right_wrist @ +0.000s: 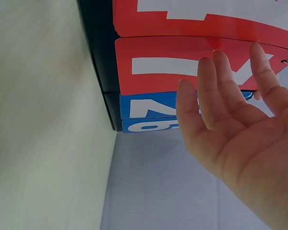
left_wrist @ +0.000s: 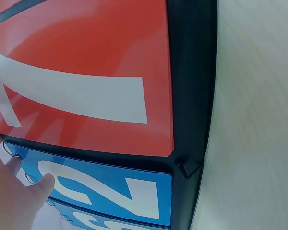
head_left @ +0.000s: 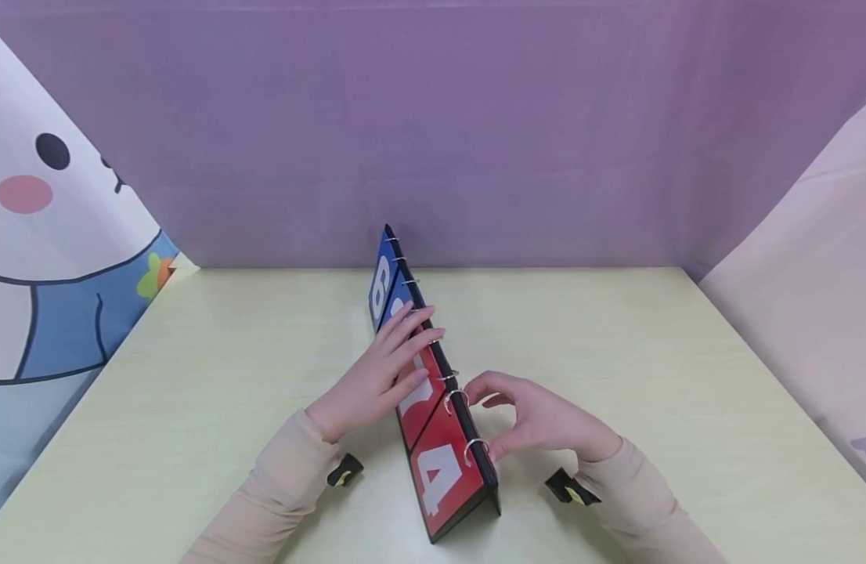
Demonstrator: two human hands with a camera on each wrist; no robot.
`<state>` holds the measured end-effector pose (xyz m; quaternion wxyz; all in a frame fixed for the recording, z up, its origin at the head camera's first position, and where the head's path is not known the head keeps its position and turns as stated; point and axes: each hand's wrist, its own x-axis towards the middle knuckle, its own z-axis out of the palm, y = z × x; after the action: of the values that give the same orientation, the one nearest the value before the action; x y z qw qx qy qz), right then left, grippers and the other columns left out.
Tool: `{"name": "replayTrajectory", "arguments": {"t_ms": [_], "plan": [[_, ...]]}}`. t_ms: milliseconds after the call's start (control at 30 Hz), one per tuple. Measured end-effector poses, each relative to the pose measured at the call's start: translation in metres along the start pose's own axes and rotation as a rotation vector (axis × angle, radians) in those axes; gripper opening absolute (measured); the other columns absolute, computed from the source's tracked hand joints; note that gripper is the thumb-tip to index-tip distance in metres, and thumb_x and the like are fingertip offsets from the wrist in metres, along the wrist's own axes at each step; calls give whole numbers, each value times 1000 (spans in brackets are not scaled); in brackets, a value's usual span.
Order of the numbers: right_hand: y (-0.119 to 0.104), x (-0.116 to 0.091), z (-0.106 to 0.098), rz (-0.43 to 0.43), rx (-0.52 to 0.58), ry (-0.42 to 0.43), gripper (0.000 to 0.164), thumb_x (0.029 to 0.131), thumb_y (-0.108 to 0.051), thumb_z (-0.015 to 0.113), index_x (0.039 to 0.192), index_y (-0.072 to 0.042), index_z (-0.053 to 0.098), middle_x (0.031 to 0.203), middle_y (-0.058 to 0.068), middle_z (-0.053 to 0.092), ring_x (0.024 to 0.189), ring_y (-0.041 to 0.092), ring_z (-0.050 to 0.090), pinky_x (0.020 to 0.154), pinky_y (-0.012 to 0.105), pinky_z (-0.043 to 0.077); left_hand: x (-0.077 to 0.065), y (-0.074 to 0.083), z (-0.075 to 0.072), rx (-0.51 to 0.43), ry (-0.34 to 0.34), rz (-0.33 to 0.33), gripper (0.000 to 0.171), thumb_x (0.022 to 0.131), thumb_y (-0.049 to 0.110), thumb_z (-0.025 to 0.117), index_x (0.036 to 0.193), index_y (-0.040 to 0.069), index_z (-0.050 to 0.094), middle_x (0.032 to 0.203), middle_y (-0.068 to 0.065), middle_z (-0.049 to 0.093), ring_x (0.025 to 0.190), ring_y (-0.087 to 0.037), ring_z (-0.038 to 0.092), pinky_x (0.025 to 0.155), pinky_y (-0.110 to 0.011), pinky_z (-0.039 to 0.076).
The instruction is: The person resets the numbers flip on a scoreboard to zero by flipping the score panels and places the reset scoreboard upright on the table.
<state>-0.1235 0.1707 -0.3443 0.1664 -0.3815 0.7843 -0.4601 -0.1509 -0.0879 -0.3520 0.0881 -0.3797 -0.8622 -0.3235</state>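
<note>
The left hand (head_left: 378,384) spreads its fingers over the left face of the scoreboard (head_left: 440,393); the right hand (head_left: 546,415), fingers apart and slightly bent, is beside its right face. It stands tent-like on the bench (head_left: 616,337), long axis slanting away leftward, red end nearest.

The red cards (left_wrist: 96,45) and blue cards (left_wrist: 114,178) bear white digits (head_left: 438,478) against a black frame (left_wrist: 192,96) with silvery rings (head_left: 467,452). The table (head_left: 229,376) is pale yellow with faint grain, the backdrop (head_left: 433,133) plain mauve, and the left cloth (head_left: 81,239) carries a black-outlined cartoon in white, blue and pink. Both sleeves (head_left: 285,470) are beige, the wrist tabs (head_left: 344,470) black and yellow.
</note>
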Motion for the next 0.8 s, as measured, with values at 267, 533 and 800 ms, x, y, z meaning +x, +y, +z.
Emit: {"name": "replayTrajectory", "arguments": {"t_ms": [267,533,800], "plan": [[-1,0,0,9,-14,6,50,70,-22,80,110,-8,54,113,7,59,108,18,54,94,46,44,0,1,-1,3,-1,-3,52,94,28,53,143,20,39,157,-2,19,147,-27,6,108,-53,28],[-4,-1,0,90,7,21,42,71,-23,79,97,-8,49,112,9,63,109,30,56,93,51,44,-1,2,-1,7,2,5,51,94,27,53,143,19,39,157,-3,20,147,-28,7,108,-53,28],[-4,-2,0,138,8,17,40,72,-21,79,91,-7,46,99,8,62,88,22,59,78,36,51,-1,3,-1,-1,-2,2,52,94,27,53,143,18,39,157,-3,20,147,-28,6,108,-53,29]]}}
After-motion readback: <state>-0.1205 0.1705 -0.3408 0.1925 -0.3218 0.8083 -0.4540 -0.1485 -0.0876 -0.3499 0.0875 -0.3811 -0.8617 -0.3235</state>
